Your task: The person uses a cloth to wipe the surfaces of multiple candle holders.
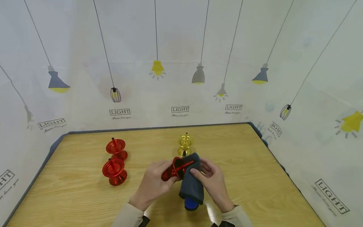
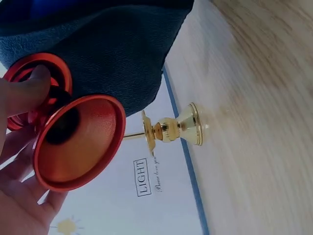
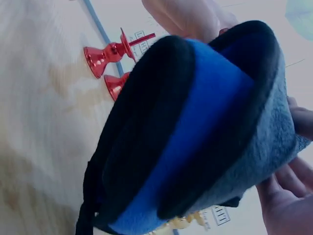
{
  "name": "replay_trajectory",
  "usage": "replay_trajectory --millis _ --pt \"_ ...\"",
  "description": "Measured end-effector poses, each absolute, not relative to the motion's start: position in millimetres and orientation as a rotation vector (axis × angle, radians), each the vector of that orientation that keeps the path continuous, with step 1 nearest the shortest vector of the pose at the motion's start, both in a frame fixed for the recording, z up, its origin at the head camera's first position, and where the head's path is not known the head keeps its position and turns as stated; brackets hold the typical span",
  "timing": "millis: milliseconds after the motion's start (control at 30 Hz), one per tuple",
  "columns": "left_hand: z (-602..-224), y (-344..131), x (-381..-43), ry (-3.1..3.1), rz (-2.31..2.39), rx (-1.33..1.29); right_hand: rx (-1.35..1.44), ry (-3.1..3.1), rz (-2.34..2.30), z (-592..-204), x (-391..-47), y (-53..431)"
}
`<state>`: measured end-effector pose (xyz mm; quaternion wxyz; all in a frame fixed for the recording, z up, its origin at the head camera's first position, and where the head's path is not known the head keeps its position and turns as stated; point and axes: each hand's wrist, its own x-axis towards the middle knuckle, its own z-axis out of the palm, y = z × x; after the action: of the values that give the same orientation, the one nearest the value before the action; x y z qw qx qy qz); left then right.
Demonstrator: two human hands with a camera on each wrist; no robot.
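My left hand grips a shiny red candle holder by its stem and base, tilted so its thin spike points right. In the left wrist view the thumb presses on one end of the holder, and its wide hollow base faces the camera. My right hand holds a folded cloth, dark grey outside with a blue inner side, thumb on top and fingers behind. The cloth lies right against the holder's dish and spike.
Two more red candle holders, a nearer one and a farther one, stand upright on the wooden table at left. Behind the hands stands a gold candle holder. A white printed backdrop surrounds the table.
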<state>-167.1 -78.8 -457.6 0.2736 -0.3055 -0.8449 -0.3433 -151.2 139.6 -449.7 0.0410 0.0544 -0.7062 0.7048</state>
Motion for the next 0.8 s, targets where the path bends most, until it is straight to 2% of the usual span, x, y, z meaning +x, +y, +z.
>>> replay_trajectory --millis 167,267,400,500,667,733,800 --pt "-453 -79 -162 -2.319 -0.734 -0.878 0.286 -2.193 2.232 -458 -150 139" --pt "-451 -81 -161 -2.396 -0.771 -0.936 0.305 -2.242 2.232 -463 -150 139" --pt "-451 -89 -167 -2.578 -1.195 -1.099 0.362 -2.333 2.195 -466 -152 141" --pt "-456 -97 -178 -2.649 -1.699 -1.204 0.456 -2.37 2.196 -464 -154 143" --pt "-473 -109 -195 -2.46 -2.621 -1.174 0.512 -2.387 2.204 -459 -156 140" --pt "-476 -113 -196 -2.446 -2.724 -1.056 0.467 -2.392 2.186 -458 -157 137" --pt "-474 -114 -195 -2.515 -2.584 -0.974 0.389 -2.381 2.165 -457 -159 134"
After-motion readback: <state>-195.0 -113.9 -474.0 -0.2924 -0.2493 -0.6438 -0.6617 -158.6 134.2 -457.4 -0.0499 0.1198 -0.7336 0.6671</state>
